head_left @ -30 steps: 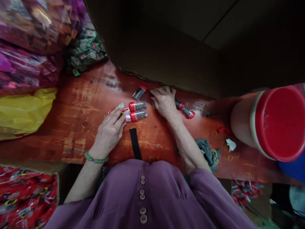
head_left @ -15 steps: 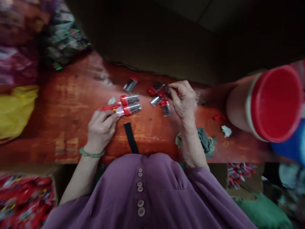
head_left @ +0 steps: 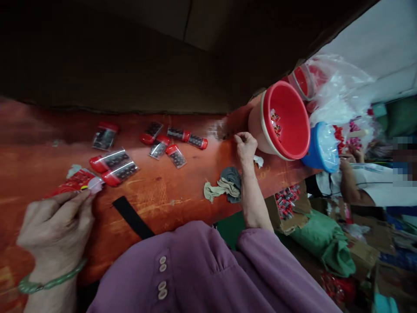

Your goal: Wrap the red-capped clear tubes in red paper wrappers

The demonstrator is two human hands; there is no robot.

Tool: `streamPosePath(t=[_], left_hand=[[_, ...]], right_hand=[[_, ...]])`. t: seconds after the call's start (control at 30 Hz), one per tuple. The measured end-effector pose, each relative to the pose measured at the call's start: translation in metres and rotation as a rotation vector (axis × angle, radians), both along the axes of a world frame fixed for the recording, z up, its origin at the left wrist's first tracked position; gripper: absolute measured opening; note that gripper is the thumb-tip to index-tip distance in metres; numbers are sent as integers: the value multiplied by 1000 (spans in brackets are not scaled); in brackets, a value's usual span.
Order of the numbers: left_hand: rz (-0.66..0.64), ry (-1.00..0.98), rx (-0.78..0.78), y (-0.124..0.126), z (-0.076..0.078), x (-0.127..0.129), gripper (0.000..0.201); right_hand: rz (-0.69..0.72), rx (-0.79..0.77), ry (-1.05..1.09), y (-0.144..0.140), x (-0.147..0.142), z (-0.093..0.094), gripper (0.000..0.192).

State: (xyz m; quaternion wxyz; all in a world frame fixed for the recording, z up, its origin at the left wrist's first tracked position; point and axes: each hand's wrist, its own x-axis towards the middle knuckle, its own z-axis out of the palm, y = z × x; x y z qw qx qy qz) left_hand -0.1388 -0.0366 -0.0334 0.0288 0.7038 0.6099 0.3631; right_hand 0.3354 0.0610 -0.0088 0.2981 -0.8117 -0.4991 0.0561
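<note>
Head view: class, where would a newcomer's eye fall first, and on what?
Probably on the red tub, right of the picture's middle, just beyond the right hand. The dark cardboard spread across the top would likely come next. Then the red-and-clear packs catch the eye, scattered on the orange table between the two hands.

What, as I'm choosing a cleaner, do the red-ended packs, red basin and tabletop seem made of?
Red-ended packs: probably glossy clear plastic with red plastic ends; dark contents show through.
Red basin: likely smooth plastic, judging by its even colour.
Tabletop: perhaps varnished wood or printed imitation; grainy streaks and shiny patches show.
</note>
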Motion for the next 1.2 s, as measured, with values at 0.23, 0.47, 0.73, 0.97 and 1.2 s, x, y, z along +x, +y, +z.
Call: streamPosePath(t=[0.23,0.47,0.73,0.97,1.2], left_hand=[[-33,-1,-58,6,13,-4,11],[-7,244,-127,5,20,0,20],[44,269,-71,7,14,-2,9],[3,22,-226,11,27,-6,21],[-20,-106,-347,16,35,-10,29]], right_hand=[[165,-64,-190,16,-5,-16,14],[154,-38,-173,20,-4,-34,18],[278,75,-150,5,-27,4,27],[621,-68,-64,-32,-138,17,36],[622,-199,-98,-27,-176,-8,45]])
